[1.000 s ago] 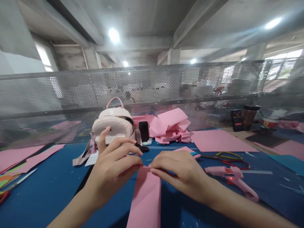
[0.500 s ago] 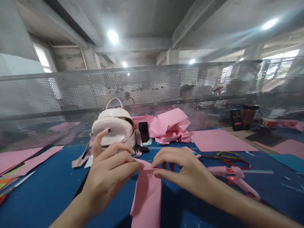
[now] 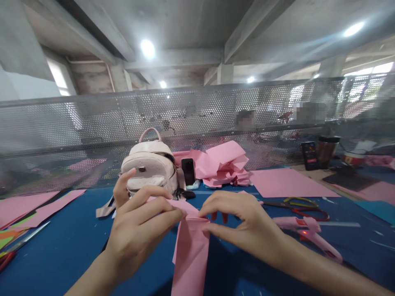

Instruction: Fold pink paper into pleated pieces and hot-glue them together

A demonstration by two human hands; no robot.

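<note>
A pair of bare hands works at a folded strip of pink paper (image 3: 191, 255) at the near middle of a blue surface (image 3: 74, 246). The left hand (image 3: 142, 226) pinches the paper's far end in bunched fingertips, its outermost finger raised; the right hand (image 3: 239, 216), loosely curled, has thumb and forefinger, slightly parted, at the right edge of the fold.

Behind the left hand, which covers part of its lower front, stands a pale backpack (image 3: 149, 162), with a dark phone (image 3: 188, 172) upright just to its right, beside a crumpled heap of pink paper (image 3: 226, 162). A flat pink sheet (image 3: 293, 183) lies farther right. Scissors (image 3: 304, 207) and a pink glue gun (image 3: 322, 242), a red light glowing, crowd the right forearm, which leaves little room there. At far left, coloured sheets (image 3: 31, 209) lie beyond a second pair of scissors (image 3: 27, 239). A perforated screen (image 3: 203, 102) closes off the far side.
</note>
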